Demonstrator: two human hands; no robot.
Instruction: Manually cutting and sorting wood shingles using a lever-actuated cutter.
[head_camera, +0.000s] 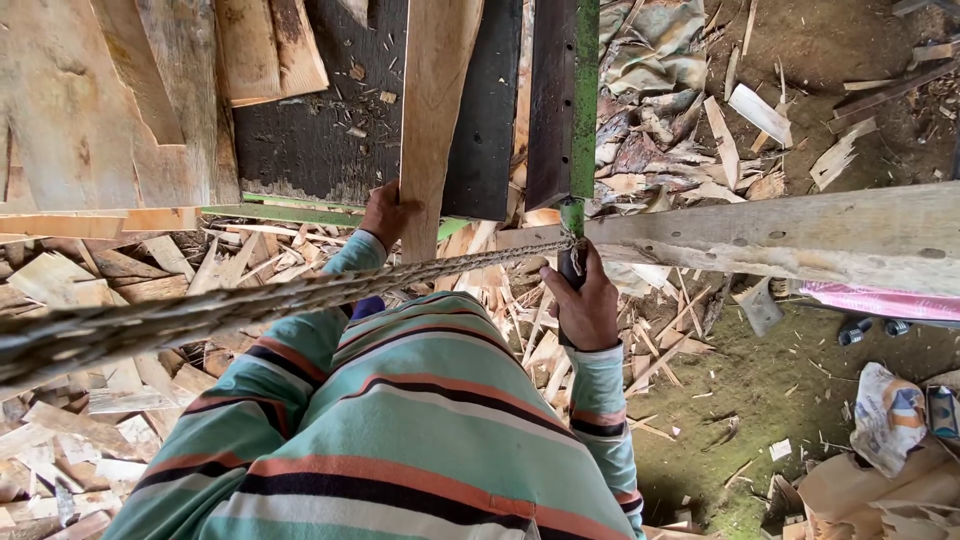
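Note:
My left hand (385, 213) grips the near end of a long pale wooden plank (432, 110) that lies across a dark table top (320, 140). My right hand (585, 300) is closed around a dark handle at the lower end of a green-edged metal lever blade (567, 100). A thick twisted rope (250, 300) runs from the lower left up to that handle, passing over my left forearm. My striped green, orange and black shirt fills the lower middle of the view.
A weathered beam (800, 235) crosses at the right. Pale boards (100, 110) are stacked at the upper left. Wood offcuts (90, 300) cover the ground on the left and centre. Sacks and cardboard (890, 420) lie at the lower right.

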